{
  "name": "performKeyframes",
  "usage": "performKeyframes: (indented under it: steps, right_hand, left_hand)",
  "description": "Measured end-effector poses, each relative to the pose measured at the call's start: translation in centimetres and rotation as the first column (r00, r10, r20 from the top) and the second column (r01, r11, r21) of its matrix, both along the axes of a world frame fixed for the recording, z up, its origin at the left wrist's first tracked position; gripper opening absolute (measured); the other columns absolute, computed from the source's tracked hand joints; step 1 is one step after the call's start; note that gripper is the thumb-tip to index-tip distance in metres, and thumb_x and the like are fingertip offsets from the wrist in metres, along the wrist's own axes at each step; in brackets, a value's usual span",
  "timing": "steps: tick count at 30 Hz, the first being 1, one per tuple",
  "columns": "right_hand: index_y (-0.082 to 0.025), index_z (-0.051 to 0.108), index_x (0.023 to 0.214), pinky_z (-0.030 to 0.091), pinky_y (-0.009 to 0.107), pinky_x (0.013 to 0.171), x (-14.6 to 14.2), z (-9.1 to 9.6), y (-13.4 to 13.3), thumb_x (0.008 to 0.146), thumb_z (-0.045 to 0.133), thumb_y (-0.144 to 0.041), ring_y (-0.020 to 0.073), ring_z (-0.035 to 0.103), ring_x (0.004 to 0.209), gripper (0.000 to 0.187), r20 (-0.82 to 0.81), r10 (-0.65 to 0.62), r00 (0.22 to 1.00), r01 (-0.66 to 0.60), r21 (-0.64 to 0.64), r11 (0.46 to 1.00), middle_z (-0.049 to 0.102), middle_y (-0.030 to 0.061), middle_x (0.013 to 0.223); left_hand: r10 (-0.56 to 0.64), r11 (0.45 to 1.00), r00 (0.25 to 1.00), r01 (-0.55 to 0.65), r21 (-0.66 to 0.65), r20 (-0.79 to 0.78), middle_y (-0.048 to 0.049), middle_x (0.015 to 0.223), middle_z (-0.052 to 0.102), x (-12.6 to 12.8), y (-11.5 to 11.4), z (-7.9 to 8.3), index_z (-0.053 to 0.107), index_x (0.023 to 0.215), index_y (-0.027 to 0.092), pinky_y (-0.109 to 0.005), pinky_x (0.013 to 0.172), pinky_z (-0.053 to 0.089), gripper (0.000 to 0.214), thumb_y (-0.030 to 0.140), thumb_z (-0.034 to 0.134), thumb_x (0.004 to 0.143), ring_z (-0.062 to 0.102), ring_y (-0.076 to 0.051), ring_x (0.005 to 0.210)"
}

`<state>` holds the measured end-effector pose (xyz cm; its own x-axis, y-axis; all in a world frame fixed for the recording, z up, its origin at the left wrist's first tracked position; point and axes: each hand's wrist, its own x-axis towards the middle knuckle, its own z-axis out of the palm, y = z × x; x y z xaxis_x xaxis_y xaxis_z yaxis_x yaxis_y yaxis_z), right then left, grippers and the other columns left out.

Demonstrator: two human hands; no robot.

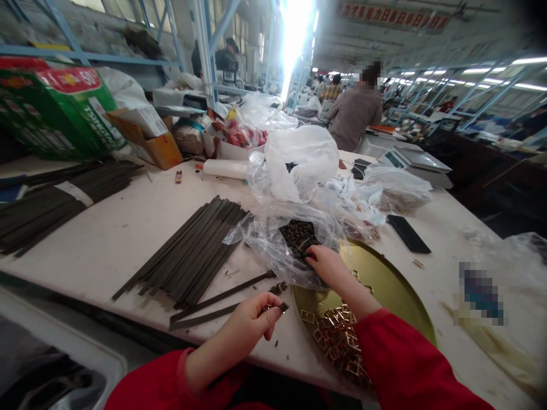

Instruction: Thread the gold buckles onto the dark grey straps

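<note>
Strip lights (496, 70) and a red banner (395, 16) are hung above a long workroom, where a person (356, 111) is seen from behind, beyond a pale tabletop (141, 228). At its near edge, a small dark piece (283, 307) is pinched by the left hand (254, 320), the grip pressed together at thumb and fingers, just beside two separate dark strips (226, 291). Small dark parts (297, 233), heaped in a clear plastic bag (260, 250), are touched by the fingertips of the right hand (329, 267); whether anything is pinched in that grip cannot be told. Beneath the right forearm, a round gold-coloured tray (399, 279) is set, with metal frames (337, 330) piled at its near side. A row of dark strips (192, 245) is laid to the left, and a banded bundle (98, 185) is placed farther left. Beyond the tray, a flat black object (409, 233) is left near a scale (416, 156).
</note>
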<state>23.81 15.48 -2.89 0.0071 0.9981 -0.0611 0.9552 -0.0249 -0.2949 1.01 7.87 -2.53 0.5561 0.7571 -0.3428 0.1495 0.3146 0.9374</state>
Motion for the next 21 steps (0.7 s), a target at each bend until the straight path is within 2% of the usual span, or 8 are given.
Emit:
performKeyframes:
  steps: [4, 8, 9, 11, 13, 14, 17, 21]
  right_hand:
    - [-0.014, 0.064, 0.087, 0.040, 0.032, 0.077, 0.1, 1.3, -1.0, 0.076, 0.049, -0.016, 0.0222, 0.058, 0.086, 0.018, -0.150, -0.042, 0.988, 0.052, 0.060, 0.997, 0.064, 0.0110, 0.090]
    - [-0.014, 0.062, 0.093, 0.044, 0.027, 0.063, -1.8, 3.1, -3.8, 0.085, 0.037, -0.029, 0.0155, 0.059, 0.068, 0.031, -0.417, -0.033, 0.908, 0.044, 0.017, 0.999, 0.065, 0.0067, 0.080]
    - [-0.014, 0.062, 0.094, 0.044, 0.026, 0.059, -2.6, 3.5, -4.9, 0.086, 0.036, -0.033, 0.0140, 0.057, 0.064, 0.033, -0.553, -0.037, 0.832, 0.027, -0.025, 0.999, 0.065, 0.0060, 0.077]
    - [-0.013, 0.062, 0.091, 0.042, 0.023, 0.055, -4.2, 3.9, -7.1, 0.083, 0.042, -0.039, 0.0115, 0.054, 0.058, 0.034, -0.820, -0.091, 0.565, -0.027, -0.129, 0.991, 0.063, 0.0048, 0.074]
    - [-0.014, 0.062, 0.084, 0.039, 0.022, 0.052, -5.7, 4.1, -9.0, 0.077, 0.051, -0.039, 0.0094, 0.049, 0.055, 0.029, -0.937, -0.172, 0.305, -0.087, -0.207, 0.974, 0.060, 0.0027, 0.069]
    - [-0.014, 0.062, 0.079, 0.037, 0.021, 0.051, -6.3, 4.1, -9.7, 0.075, 0.054, -0.038, 0.0085, 0.047, 0.053, 0.026, -0.947, -0.191, 0.260, -0.101, -0.223, 0.970, 0.058, 0.0015, 0.066]
    - [-0.014, 0.060, 0.072, 0.034, 0.021, 0.048, -7.4, 3.9, -10.8, 0.073, 0.054, -0.035, 0.0074, 0.044, 0.050, 0.022, -0.937, -0.188, 0.294, -0.077, -0.219, 0.973, 0.054, -0.0007, 0.060]
    - [-0.015, 0.060, 0.087, 0.034, 0.022, 0.047, -8.1, 2.6, -11.1, 0.072, 0.050, -0.031, 0.0094, 0.043, 0.049, 0.024, -0.914, -0.149, 0.376, 0.000, -0.161, 0.987, 0.050, -0.0034, 0.056]
  left_hand:
    - [0.016, 0.999, 1.000, -0.015, 0.040, -0.025, 0.0092, 0.043, 0.042, 0.1, -0.7, 0.4, 0.047, 0.086, 0.016, -0.020, 0.047, 0.024, 0.025, 0.039, 0.046, 0.077, 0.030, -0.007, 0.042]
    - [0.079, 0.990, 0.996, -0.073, 0.122, -0.037, 0.0091, 0.044, 0.041, -0.3, -0.9, 1.2, 0.048, 0.083, 0.016, -0.020, 0.046, 0.025, 0.023, 0.038, 0.045, 0.078, 0.031, -0.007, 0.041]
    - [0.099, 0.985, 0.994, -0.092, 0.147, -0.043, 0.0088, 0.045, 0.042, -0.3, -0.8, 1.4, 0.048, 0.082, 0.016, -0.020, 0.047, 0.025, 0.022, 0.037, 0.045, 0.078, 0.032, -0.007, 0.042]
    - [0.134, 0.975, 0.989, -0.122, 0.187, -0.057, 0.0084, 0.047, 0.042, -0.3, -0.7, 1.7, 0.049, 0.083, 0.015, -0.020, 0.047, 0.026, 0.022, 0.037, 0.045, 0.078, 0.035, -0.007, 0.043]
    - [0.148, 0.967, 0.987, -0.130, 0.219, -0.070, 0.0081, 0.047, 0.043, -0.3, -0.6, 1.9, 0.050, 0.083, 0.015, -0.020, 0.047, 0.028, 0.023, 0.037, 0.046, 0.078, 0.036, -0.008, 0.044]
    - [0.147, 0.963, 0.986, -0.124, 0.239, -0.077, 0.0078, 0.048, 0.044, -0.2, -0.6, 2.0, 0.051, 0.082, 0.015, -0.020, 0.048, 0.028, 0.024, 0.038, 0.045, 0.078, 0.036, -0.008, 0.044]
    - [0.131, 0.950, 0.983, -0.088, 0.299, -0.126, 0.0071, 0.050, 0.045, -0.2, -1.0, 2.1, 0.052, 0.080, 0.015, -0.021, 0.050, 0.031, 0.022, 0.036, 0.045, 0.078, 0.039, -0.009, 0.047]
    - [0.139, 0.918, 0.972, -0.055, 0.393, -0.188, 0.0069, 0.051, 0.046, -0.4, -1.8, 1.7, 0.053, 0.076, 0.016, -0.021, 0.052, 0.032, 0.017, 0.030, 0.043, 0.079, 0.042, -0.009, 0.048]
